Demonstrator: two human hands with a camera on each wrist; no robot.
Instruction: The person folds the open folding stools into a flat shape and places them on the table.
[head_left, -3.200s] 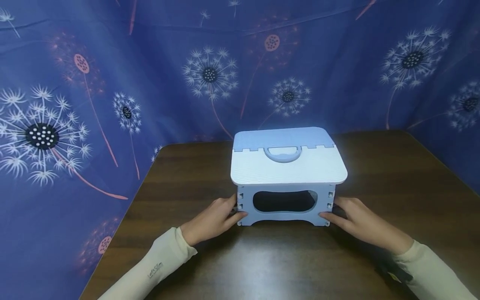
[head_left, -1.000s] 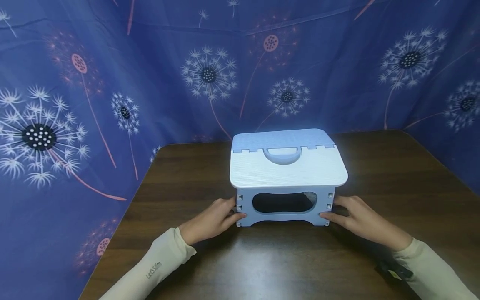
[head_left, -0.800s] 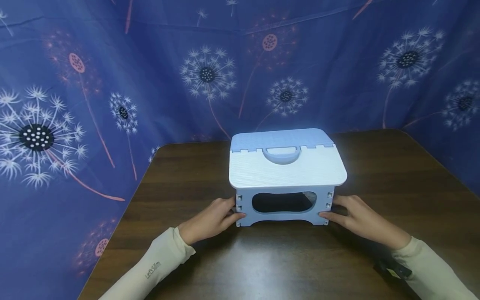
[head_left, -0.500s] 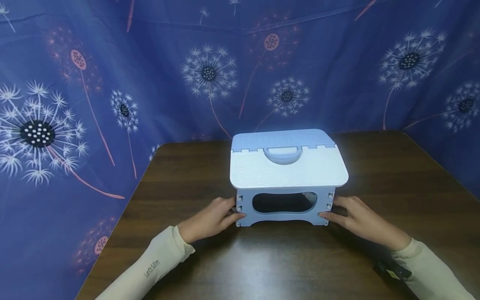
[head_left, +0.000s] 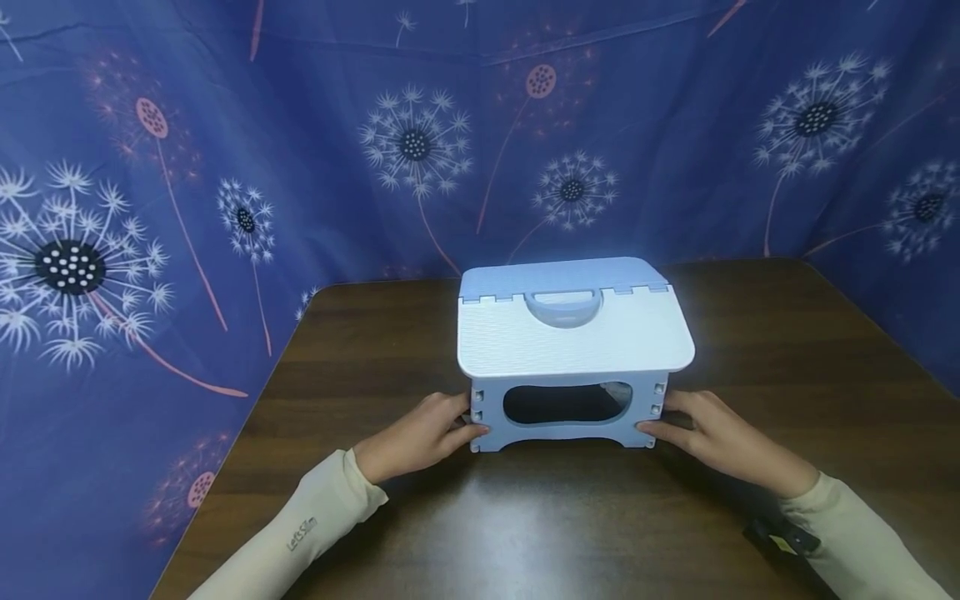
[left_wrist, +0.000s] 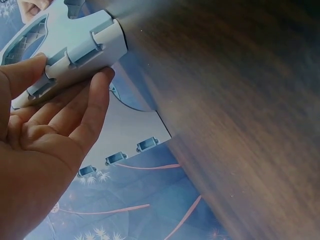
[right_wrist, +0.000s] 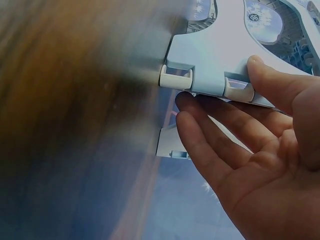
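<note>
A folding stool (head_left: 573, 346) stands upright on the wooden table, with a white and light blue top, a blue carry handle (head_left: 564, 310) and a light blue front leg panel (head_left: 570, 432) with an oval cutout. My left hand (head_left: 420, 437) grips the panel's left edge, thumb on the front face and fingers behind the hinged side. At the opposite edge my right hand (head_left: 731, 442) holds on the same way. In the left wrist view the fingers (left_wrist: 92, 107) lie against the hinge side; the right wrist view shows the thumb (right_wrist: 270, 80) on the front face.
The brown wooden table (head_left: 525, 533) reaches back to a blue curtain (head_left: 315, 125) printed with dandelions. A black strap-like thing with a yellow mark (head_left: 782, 540) is at the right sleeve. Past the table's left edge the curtain hangs down.
Both hands keep their hold on the stool, which stays in place. The whole head view has shifted very slightly.
</note>
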